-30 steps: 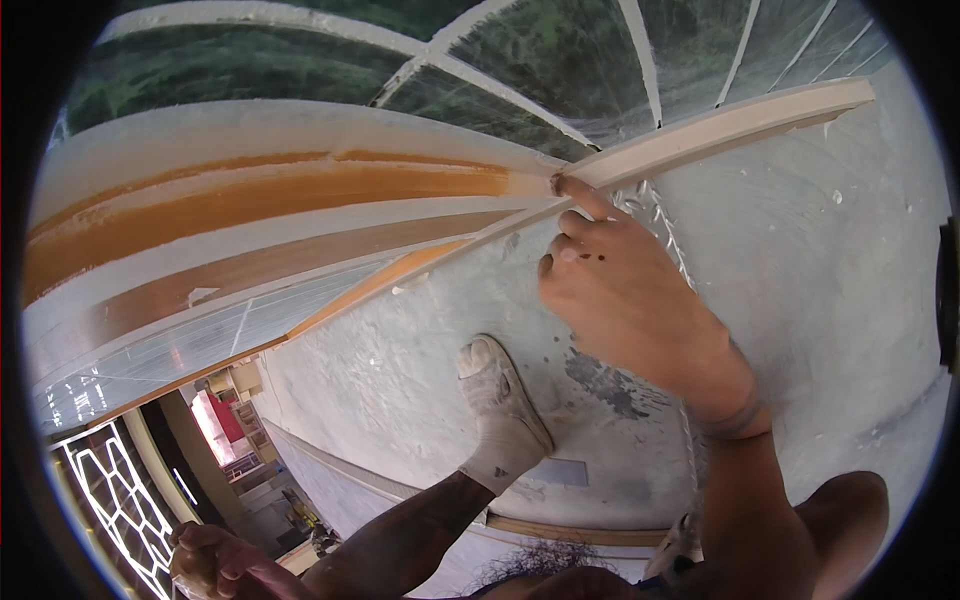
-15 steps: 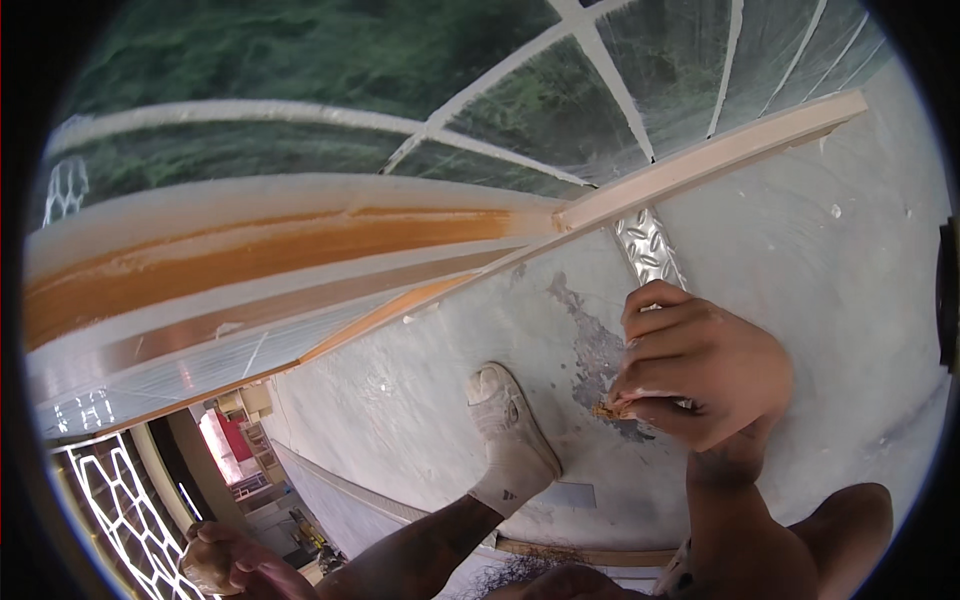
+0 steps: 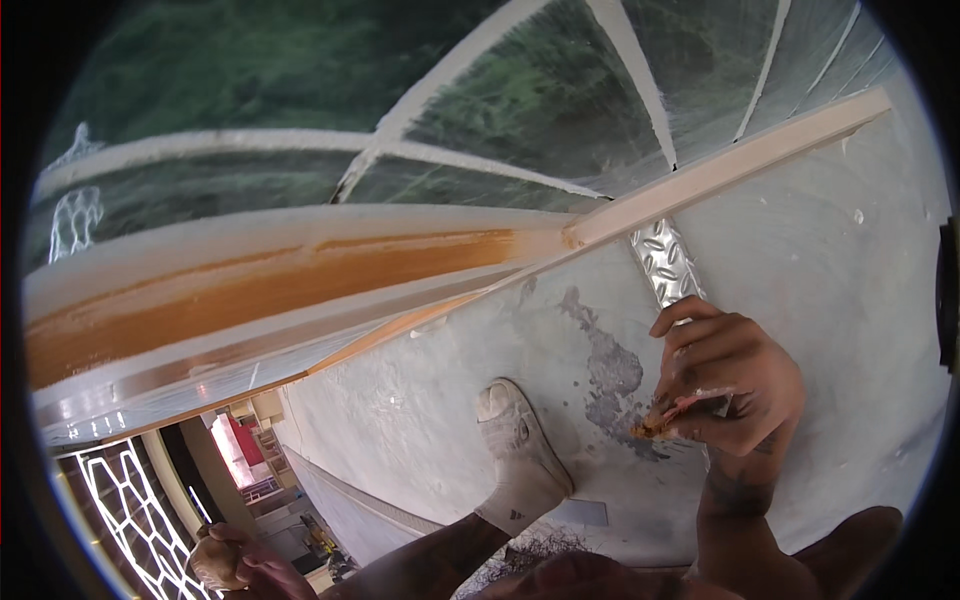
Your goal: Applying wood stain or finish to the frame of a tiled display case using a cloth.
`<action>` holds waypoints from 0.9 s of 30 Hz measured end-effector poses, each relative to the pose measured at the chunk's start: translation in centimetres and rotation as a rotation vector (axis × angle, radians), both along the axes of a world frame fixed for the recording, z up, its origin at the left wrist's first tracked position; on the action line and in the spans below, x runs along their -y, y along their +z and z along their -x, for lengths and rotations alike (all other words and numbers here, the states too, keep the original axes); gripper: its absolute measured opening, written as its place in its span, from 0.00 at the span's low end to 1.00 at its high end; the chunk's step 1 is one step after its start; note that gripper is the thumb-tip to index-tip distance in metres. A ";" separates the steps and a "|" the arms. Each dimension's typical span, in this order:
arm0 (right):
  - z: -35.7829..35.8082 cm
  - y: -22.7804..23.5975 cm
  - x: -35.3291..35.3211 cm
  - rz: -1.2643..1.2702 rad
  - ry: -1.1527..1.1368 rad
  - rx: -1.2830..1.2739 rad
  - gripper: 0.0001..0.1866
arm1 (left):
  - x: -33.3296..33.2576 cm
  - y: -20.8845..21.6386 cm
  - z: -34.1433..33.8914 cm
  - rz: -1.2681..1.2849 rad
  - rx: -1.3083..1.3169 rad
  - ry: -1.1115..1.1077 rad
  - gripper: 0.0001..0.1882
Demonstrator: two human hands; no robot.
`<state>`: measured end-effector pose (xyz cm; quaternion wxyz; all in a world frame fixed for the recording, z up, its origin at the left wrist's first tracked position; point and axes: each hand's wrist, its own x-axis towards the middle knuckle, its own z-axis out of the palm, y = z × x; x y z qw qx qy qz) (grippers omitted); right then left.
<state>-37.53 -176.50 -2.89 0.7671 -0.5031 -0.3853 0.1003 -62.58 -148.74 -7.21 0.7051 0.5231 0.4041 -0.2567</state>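
Observation:
My right hand (image 3: pixel 735 385) is closed, thumb and fingers pinching a small brown, frayed scrap (image 3: pixel 650 428) with a reddish bit beside it. Its upper fingers overlap the near end of a silver diamond-plate metal strip (image 3: pixel 668 262); whether they press on it I cannot tell. Under and left of the scrap lies a dark grey, blotchy patch (image 3: pixel 612 372) on the pale grey surface. At the lower left, my left hand (image 3: pixel 245 562) is closed around a rounded tan thing (image 3: pixel 215 556) whose kind is unclear.
A pale beam (image 3: pixel 740 165) runs along the surface's far edge, joining an orange-stained ledge (image 3: pixel 250 270). Beyond stand green panels (image 3: pixel 520 100) with white lines. My foot in a whitish shoe (image 3: pixel 515 425) rests on the surface. Glowing hexagonal lights (image 3: pixel 130 520) show at the lower left.
The view has shifted slightly. My right hand has turned a little, showing more of the pinched scrap and a reddish bit. My left hand keeps its closed grip.

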 end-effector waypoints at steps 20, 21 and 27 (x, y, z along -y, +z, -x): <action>1.0 2.4 -8.8 0.293 -1.007 -0.256 0.08 | -1.3 1.1 5.2 -0.092 0.139 -0.268 0.33; 0.7 2.5 -9.5 0.385 -1.074 -0.174 0.09 | -1.5 1.3 5.4 -0.089 0.134 -0.265 0.33; 1.0 2.2 -12.3 0.575 -1.146 -0.164 0.08 | -0.8 1.1 5.5 -0.026 0.134 -0.259 0.32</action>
